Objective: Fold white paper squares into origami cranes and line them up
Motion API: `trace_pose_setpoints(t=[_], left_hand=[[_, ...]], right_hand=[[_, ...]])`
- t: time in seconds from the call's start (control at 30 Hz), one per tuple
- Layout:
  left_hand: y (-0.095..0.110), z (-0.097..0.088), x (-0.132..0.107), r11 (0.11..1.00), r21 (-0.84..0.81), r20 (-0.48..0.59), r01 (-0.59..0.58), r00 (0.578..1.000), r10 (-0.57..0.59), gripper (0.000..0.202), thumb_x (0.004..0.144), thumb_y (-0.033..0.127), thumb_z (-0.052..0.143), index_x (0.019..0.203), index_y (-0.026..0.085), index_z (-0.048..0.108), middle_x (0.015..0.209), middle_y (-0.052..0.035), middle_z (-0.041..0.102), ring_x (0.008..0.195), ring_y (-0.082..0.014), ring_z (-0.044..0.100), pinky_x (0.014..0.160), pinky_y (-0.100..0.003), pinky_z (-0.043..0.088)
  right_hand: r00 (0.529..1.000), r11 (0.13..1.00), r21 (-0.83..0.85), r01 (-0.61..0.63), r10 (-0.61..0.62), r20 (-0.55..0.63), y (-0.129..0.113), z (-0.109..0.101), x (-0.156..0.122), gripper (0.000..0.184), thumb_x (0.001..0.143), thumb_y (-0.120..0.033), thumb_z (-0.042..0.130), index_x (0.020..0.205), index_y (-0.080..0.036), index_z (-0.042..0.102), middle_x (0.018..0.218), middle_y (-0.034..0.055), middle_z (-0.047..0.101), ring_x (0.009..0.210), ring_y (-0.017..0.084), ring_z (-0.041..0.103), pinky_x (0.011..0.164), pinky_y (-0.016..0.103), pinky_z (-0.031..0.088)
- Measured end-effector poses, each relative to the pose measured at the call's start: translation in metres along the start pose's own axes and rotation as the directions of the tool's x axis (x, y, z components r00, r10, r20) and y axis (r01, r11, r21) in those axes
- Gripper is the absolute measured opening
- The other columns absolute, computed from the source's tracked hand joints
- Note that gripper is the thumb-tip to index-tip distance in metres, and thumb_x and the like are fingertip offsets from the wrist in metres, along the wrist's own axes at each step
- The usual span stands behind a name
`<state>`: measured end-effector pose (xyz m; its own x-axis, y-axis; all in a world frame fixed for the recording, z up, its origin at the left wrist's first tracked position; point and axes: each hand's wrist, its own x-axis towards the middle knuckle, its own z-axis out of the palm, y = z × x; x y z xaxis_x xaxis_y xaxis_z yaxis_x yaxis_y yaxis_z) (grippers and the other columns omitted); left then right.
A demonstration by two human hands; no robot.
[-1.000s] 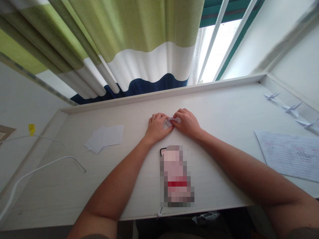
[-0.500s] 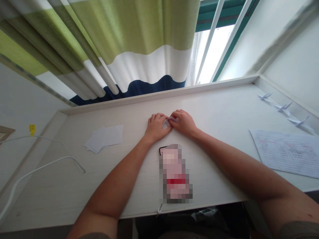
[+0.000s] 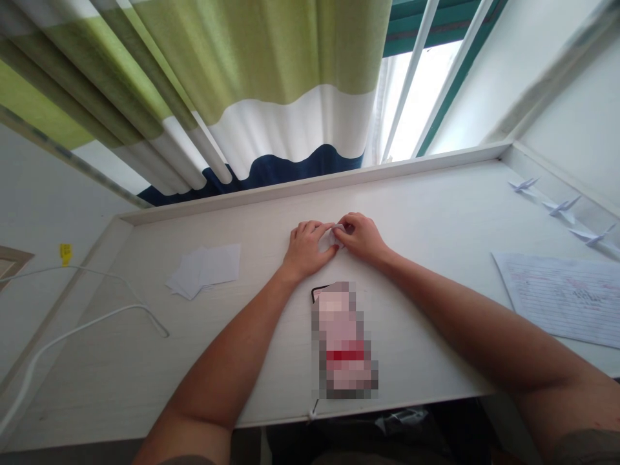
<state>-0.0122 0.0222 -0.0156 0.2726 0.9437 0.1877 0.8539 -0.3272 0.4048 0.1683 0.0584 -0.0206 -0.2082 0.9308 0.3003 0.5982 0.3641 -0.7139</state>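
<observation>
Forearms point(image 3: 232, 361) reach forward from the near edge of the table point(image 3: 436, 213) and angle inward, meeting in a wedge at its middle. The left hand point(image 3: 306, 248) lies knuckles up, wrist low on the surface, fingers curled toward the right, its grip pinched on the left side of a small folded paper point(image 3: 333, 236). The right hand point(image 3: 364, 237) mirrors it: knuckles arched, fingertips bent down, grip nipped on the paper's upper right edge. That paper sits on the table right between the two hands, mostly covered by fingers, with only a pale sliver showing.

Nearer the body, a phone point(image 3: 345, 339) lies flat between the two forearms, just short of the wrists. Well off to the left sits a loose stack of paper sheets point(image 3: 203, 270), with a white cable point(image 3: 97, 318) looping beyond it. Over on the right there's a lined sheet point(image 3: 562, 297), and three paper cranes point(image 3: 562, 206) are lined up along the far right rim.
</observation>
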Motion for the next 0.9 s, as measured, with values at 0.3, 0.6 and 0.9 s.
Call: trace_pose_setpoints(t=[0.3, 0.6, 0.9], left_hand=[[-0.0018, -0.0005, -0.0001, 1.0, 0.003, 0.023, -0.019, 1.0, 0.019, 0.054, 0.097, 0.041, 0.069, 0.15, 0.035, 0.063, 0.138, -0.005, 0.07, 0.132, -0.029, 0.054, 0.117, -0.046, 0.039], [-0.0031, -0.0006, -0.0008, 0.999, -0.015, 0.023, -0.041, 0.999, 0.041, 0.056, 0.098, 0.042, 0.067, 0.154, 0.038, 0.06, 0.137, -0.0039, 0.069, 0.132, -0.0273, 0.054, 0.118, -0.046, 0.038], [-0.0017, -0.0013, -0.0011, 0.999, -0.006, 0.014, -0.049, 0.999, 0.049, 0.053, 0.098, 0.041, 0.067, 0.151, 0.034, 0.062, 0.14, -0.0047, 0.07, 0.134, -0.028, 0.054, 0.118, -0.046, 0.04]], right_hand=[[0.999, 0.999, 0.018, -0.028, 0.028, 0.015, 0.0025, -0.0041, -0.0006, 0.021, 0.085, -0.024, 0.062, 0.065, -0.023, 0.057, 0.076, 0.0043, 0.067, 0.074, 0.019, 0.057, 0.074, 0.035, 0.044], [0.985, 0.982, 0.121, -0.146, 0.156, -0.078, 0.0, -0.0068, -0.0027, 0.017, 0.083, -0.026, 0.063, 0.066, -0.022, 0.06, 0.068, 0.0022, 0.068, 0.066, 0.018, 0.058, 0.069, 0.034, 0.044], [0.982, 0.965, 0.208, -0.162, 0.179, -0.064, 0.0022, -0.0072, -0.0021, 0.006, 0.083, -0.027, 0.065, 0.081, -0.022, 0.063, 0.063, -0.0015, 0.063, 0.061, 0.017, 0.055, 0.065, 0.034, 0.042]])
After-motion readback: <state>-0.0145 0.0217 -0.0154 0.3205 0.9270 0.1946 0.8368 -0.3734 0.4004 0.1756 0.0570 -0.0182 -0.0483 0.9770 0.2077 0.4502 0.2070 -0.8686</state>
